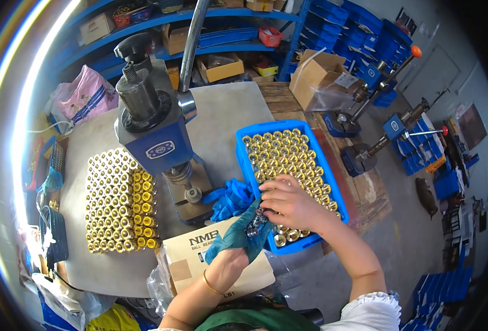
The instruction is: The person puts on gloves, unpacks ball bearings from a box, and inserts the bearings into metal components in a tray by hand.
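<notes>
Teal rubber covers the left hand [237,236], which cups a small cluster of silvery metal rings [256,225], likely bearings, palm up just over the near corner of the blue tray [243,157]. The glove probably keeps grease off the skin and gives grip on the slick parts. Beneath that wrist lies a flat cardboard box [188,259] on clear plastic wrap. The bare right hand [291,203] reaches across the tray, fingers curled down onto the brass sleeves [282,151] standing upright in tight rows; whether it pinches one I cannot tell. The rings sit just beside its fingertips, so each hand meets the other over the tray. A spare blue glove [230,196] lies crumpled against the tray's left wall. Farther left on the table [227,110] stands a blue hand press [158,132], and beyond it a packed block of brass sleeves [120,201], apparently kept separate from those in the tray.
</notes>
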{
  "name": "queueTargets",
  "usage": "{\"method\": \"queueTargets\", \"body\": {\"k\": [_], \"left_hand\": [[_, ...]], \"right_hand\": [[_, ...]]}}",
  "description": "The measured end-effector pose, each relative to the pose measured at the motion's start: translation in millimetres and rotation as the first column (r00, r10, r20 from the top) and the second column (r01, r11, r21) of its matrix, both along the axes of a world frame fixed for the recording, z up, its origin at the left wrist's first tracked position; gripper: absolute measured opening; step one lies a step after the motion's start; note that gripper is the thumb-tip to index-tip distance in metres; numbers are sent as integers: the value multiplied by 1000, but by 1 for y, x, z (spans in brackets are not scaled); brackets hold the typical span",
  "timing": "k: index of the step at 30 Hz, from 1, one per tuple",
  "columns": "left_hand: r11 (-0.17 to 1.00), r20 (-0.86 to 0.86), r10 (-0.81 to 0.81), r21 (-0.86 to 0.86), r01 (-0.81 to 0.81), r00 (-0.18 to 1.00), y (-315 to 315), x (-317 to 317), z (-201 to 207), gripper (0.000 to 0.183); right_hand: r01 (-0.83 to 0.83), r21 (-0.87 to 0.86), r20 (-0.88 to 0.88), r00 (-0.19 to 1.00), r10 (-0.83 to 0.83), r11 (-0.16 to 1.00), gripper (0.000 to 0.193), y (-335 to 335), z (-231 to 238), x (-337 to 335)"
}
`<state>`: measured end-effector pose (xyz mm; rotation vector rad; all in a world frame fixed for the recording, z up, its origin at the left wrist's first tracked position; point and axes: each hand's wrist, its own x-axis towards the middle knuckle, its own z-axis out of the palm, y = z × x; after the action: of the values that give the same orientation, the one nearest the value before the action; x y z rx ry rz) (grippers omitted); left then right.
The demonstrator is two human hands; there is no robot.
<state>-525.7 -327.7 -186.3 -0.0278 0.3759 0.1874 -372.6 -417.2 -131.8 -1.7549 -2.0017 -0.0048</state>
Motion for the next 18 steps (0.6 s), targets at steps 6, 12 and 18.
{"method": "queueTargets", "body": {"k": [6, 12, 18], "left_hand": [[998, -123, 61, 38, -57, 991, 7, 3, 12, 31], [996, -93, 86, -4, -87, 992, 10, 5, 6, 33], [997, -53, 76, -1, -76, 996, 13, 1, 7, 33]], "right_hand": [[181, 127, -184, 971, -156, 975, 16, 21, -26, 26], [261, 227, 182, 935, -303, 938, 14, 42, -55, 64], [126, 141, -109, 988, -112, 982, 14, 28, -25, 24]]}}
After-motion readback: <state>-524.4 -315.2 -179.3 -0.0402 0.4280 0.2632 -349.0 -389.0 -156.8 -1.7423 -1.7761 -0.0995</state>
